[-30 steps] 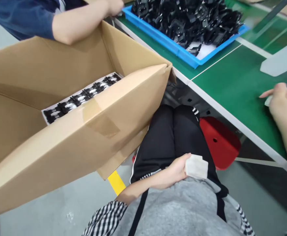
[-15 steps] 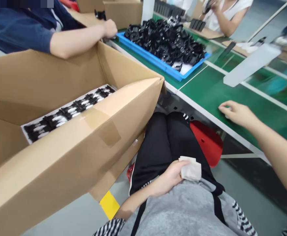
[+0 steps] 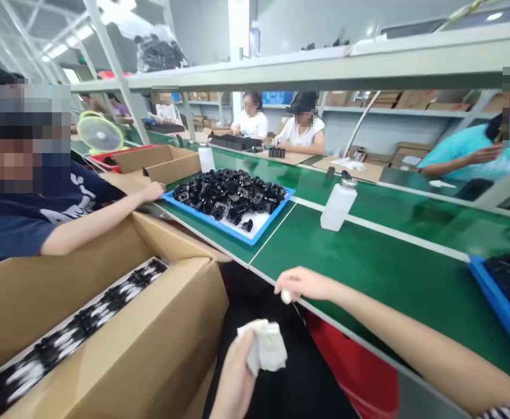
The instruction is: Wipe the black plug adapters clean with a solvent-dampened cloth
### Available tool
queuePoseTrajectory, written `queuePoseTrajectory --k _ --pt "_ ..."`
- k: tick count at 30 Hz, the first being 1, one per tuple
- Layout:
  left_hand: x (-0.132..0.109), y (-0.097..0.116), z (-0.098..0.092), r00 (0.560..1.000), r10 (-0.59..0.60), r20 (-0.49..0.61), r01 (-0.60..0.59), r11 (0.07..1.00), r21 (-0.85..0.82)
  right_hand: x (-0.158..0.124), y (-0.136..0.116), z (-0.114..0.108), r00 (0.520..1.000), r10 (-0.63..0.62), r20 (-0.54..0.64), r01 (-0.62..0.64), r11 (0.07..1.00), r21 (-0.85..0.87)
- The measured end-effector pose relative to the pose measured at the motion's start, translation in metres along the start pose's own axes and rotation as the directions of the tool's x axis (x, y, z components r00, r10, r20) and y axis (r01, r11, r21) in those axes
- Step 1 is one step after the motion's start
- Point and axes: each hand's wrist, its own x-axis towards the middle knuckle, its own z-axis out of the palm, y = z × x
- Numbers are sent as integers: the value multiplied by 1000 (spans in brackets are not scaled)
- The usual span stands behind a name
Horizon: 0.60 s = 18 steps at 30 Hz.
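Observation:
My left hand [image 3: 234,378] is raised over my lap and closed on a folded white cloth [image 3: 264,347]. My right hand [image 3: 301,284] hovers at the near edge of the green table [image 3: 381,267], its fingers pinched on a small white object [image 3: 286,297] that I cannot name. A white squeeze bottle [image 3: 337,205] stands on the table beyond my right hand. A blue tray [image 3: 261,228] piled with black plastic parts [image 3: 229,195] lies further left.
A large open cardboard box [image 3: 159,343] with rows of black parts stands at my left. A person in a dark blue shirt [image 3: 23,215] reaches an arm toward the blue tray. A second blue tray [image 3: 497,302] sits at the right. Other people sit across the table.
The view has tilted up from my lap to the whole table. My left hand has lifted the cloth. My right hand has drawn back to the table edge, pinching a small white piece.

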Motion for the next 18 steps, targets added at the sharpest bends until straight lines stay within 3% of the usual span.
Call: queuePoseTrajectory --k 1,3,5,8,14,18 --pt "7 15 9 995 96 34 -98 993 63 3 -1 2 994 -70 89 66 997 43" --pt "19 36 29 973 214 83 -226 956 184 6 2 4 968 -196 159 178 977 121" --pt "31 45 48 964 249 98 -267 922 281 10 9 2 955 -263 138 234 952 199" --pt "51 44 66 971 210 112 -237 900 366 21 24 -11 974 -219 58 192 934 300" --pt "82 47 73 969 175 174 -246 759 603 38 45 -37 967 -219 127 128 857 500" --pt "93 62 74 945 221 242 -327 603 728 40 51 -38 974 -190 122 55 723 689"
